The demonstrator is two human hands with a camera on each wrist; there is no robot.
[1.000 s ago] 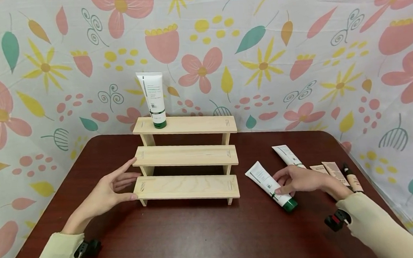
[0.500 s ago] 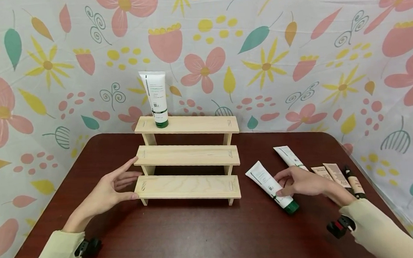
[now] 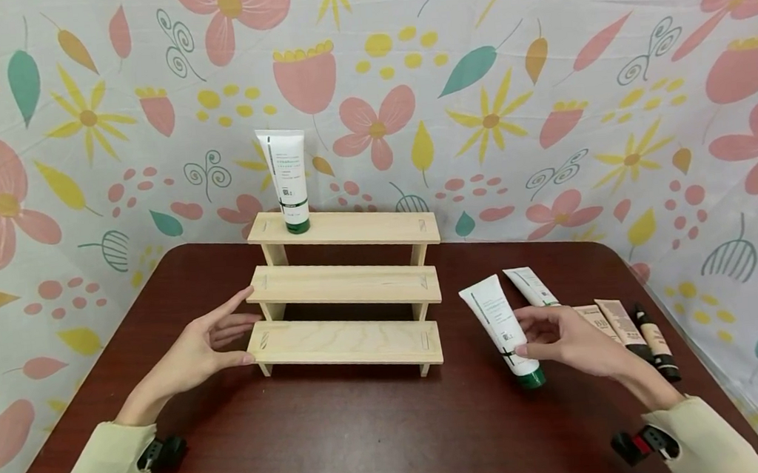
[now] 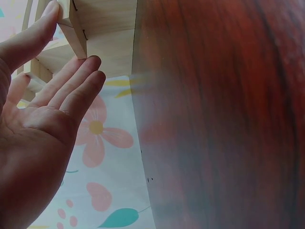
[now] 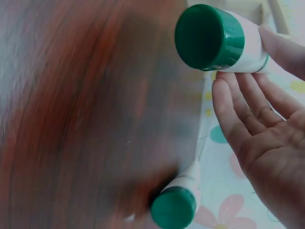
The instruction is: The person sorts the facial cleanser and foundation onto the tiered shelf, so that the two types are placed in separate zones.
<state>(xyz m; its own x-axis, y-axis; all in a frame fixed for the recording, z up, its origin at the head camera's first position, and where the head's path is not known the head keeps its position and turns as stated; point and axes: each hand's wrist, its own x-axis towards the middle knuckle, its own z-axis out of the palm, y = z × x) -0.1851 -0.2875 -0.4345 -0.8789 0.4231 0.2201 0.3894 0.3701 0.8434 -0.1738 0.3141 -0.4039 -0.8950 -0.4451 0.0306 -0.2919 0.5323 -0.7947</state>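
My right hand [image 3: 577, 343] pinches a white squeeze tube [image 3: 495, 316] with a green cap [image 5: 205, 38] near its lower end, between thumb and fingers. The tube tilts, cap down, and the right wrist view shows it raised off the table. My left hand [image 3: 190, 351] touches the left end of a three-tier wooden display rack [image 3: 350, 339], its fingers extended and its thumb at the bottom shelf. In the left wrist view, fingertips [image 4: 90, 62] rest against the rack's wooden edge. A similar white tube [image 3: 290, 176] stands cap down on the top shelf, toward the left.
Another white tube [image 3: 531, 285] lies behind my right hand, its green cap [image 5: 174, 207] visible in the right wrist view. Two beige tubes [image 3: 616, 320] and a dark-capped bottle [image 3: 656, 341] lie at the dark wooden table's [image 3: 367, 430] right side. A floral cloth [image 3: 365, 59] hangs behind.
My right hand has lifted the white tube off the table and turned it more upright, moving slightly right. The left hand keeps its place at the rack.
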